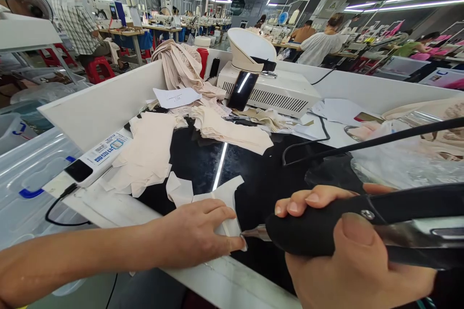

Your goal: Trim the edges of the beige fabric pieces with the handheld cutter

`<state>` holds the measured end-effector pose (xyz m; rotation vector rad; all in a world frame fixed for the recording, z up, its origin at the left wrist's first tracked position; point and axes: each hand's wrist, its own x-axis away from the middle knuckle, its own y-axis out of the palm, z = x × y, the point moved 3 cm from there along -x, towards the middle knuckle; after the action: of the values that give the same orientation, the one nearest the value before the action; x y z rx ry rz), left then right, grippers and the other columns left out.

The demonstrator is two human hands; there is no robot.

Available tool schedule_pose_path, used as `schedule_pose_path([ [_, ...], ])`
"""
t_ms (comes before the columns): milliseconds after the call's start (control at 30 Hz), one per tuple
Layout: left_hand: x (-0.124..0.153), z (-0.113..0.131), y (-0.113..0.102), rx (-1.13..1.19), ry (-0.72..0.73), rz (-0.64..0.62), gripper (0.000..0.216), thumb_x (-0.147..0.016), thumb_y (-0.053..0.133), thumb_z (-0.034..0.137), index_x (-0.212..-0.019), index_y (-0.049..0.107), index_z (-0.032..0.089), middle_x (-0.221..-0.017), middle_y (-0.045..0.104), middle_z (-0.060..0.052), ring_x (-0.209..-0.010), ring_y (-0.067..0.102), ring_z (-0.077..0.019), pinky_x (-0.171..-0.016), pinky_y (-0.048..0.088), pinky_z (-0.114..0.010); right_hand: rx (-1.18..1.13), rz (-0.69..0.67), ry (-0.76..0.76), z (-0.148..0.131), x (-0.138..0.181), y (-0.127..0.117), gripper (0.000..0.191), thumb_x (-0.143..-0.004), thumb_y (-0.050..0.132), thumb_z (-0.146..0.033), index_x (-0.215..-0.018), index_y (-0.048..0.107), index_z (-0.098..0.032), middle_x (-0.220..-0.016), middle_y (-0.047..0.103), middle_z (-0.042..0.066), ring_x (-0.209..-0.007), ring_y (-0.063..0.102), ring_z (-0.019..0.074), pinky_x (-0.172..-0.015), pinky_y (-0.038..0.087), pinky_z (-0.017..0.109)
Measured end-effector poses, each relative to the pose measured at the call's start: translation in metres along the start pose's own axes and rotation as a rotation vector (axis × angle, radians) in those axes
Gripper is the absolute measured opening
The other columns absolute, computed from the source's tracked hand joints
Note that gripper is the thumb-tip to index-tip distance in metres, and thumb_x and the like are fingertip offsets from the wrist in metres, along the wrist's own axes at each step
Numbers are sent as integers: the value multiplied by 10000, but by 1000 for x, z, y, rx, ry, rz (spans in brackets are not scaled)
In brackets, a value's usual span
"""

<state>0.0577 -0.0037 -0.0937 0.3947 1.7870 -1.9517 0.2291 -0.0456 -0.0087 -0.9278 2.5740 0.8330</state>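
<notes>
My left hand holds a small white fabric piece down on the black glossy work surface, thumb and fingers closing at its right edge. Part of the fabric is hidden under the hand. In my right hand is a black handheld tool, its kind not clear, with my fingers wrapped round the body. Its narrow metal tip points left and meets the fabric's edge beside my left thumb. Another white scrap lies just beyond my left hand.
Cream fabric pieces lie in piles at left and centre. A phone leans on a vented white box. A thick black cable crosses at right above a plastic bag. Low white walls edge the table.
</notes>
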Motion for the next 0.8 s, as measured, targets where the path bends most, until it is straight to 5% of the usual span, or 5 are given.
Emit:
schedule_pose_path([
  [567, 4, 13, 3, -68, -11, -21, 235, -1120, 636, 155, -1307, 769, 205, -1188, 754, -153, -1189, 708, -252, -1101, 597, -369, -8, -28, 48, 1, 3, 6, 397, -647, 890, -258, -981, 676, -289, -630, 708, -85, -454, 614, 184, -397, 571, 305],
  [800, 12, 35, -1, -122, -59, -24, 401, -1141, 692, 395, -1430, 667, 119, -1307, 762, -143, -1304, 676, -264, -1218, 508, -374, -41, -26, 50, 4, 11, -8, 418, -692, 958, -360, -1027, 717, -290, -658, 694, -74, -486, 612, 199, -409, 555, 321],
])
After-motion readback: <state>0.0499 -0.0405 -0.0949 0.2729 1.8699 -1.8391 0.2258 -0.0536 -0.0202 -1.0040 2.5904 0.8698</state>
